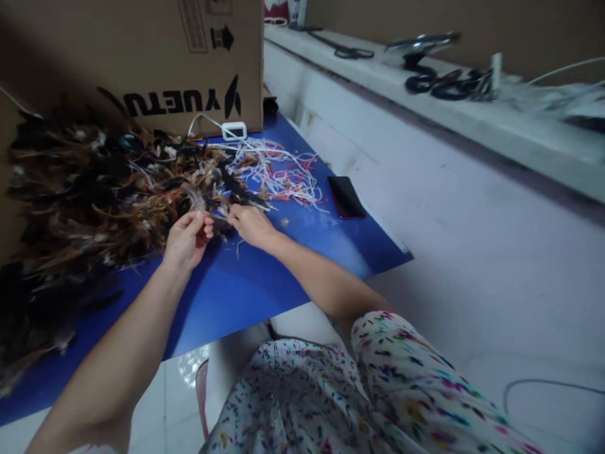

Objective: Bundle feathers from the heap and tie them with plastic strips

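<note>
My left hand [188,238] is closed in a pinch at the near edge of a large pile of brown and black feathers [80,189]. A pale grey feather [195,199] rises from between its thumb and fingers. Just to the right, my right hand [251,225] is also closed, its fingertips turned toward the left one. What it grips is too small and blurred to name. Beyond the right hand lies a tangle of white and red strings [283,170] on the blue tabletop [246,277].
A big cardboard box [179,57] stands behind the feathers, with a small white device [234,130] on a cord before it. A dark phone [346,197] lies near the table's right edge. Scissors [352,52] and black-handled tools [439,82] rest on the wall ledge [378,72].
</note>
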`<state>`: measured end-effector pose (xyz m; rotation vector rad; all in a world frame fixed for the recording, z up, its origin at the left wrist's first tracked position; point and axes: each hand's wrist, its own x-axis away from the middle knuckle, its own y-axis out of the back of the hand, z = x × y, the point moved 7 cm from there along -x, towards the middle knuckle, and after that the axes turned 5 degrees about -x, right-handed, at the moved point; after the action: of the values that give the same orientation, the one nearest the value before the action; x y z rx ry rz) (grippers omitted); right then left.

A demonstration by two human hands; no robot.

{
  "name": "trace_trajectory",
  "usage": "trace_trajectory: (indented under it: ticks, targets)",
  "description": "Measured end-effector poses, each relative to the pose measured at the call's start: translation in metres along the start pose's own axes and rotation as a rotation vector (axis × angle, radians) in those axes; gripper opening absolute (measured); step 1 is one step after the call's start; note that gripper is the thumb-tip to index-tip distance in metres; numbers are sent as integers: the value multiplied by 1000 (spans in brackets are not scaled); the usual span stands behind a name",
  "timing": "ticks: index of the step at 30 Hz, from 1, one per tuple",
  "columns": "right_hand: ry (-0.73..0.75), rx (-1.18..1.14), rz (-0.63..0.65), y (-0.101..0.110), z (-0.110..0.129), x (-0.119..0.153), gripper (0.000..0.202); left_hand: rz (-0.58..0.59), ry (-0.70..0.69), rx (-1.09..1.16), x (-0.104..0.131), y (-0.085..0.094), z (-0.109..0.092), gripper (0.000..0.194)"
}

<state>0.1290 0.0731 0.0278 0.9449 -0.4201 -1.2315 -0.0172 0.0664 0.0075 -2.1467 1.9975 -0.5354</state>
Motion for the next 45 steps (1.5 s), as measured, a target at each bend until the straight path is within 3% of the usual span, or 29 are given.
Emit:
trace_trajectory:
  ticks: [9,13,24,32,39,45]
  targets:
    - [60,-392,-171,25,-7,-3,19,2,-5,-21,0,0,0,22]
    - [20,-419,-204,28,-12,-5,7,3,0,-24,1,-2,1,22]
    - [-44,-494,-370,41,-22,-6,2,29,6,-14,4,-5,1,20]
    - [-101,-769,-353,31,-31,-11,16,55,-3,-15,2,-6,3,23]
    - [-160,-1025,-287,28,-24,-7,15,73,-13,2,0,-6,8,21]
    - [-161,-1066,-235,21,-24,-7,12,96,-16,-16,2,-8,10,30]
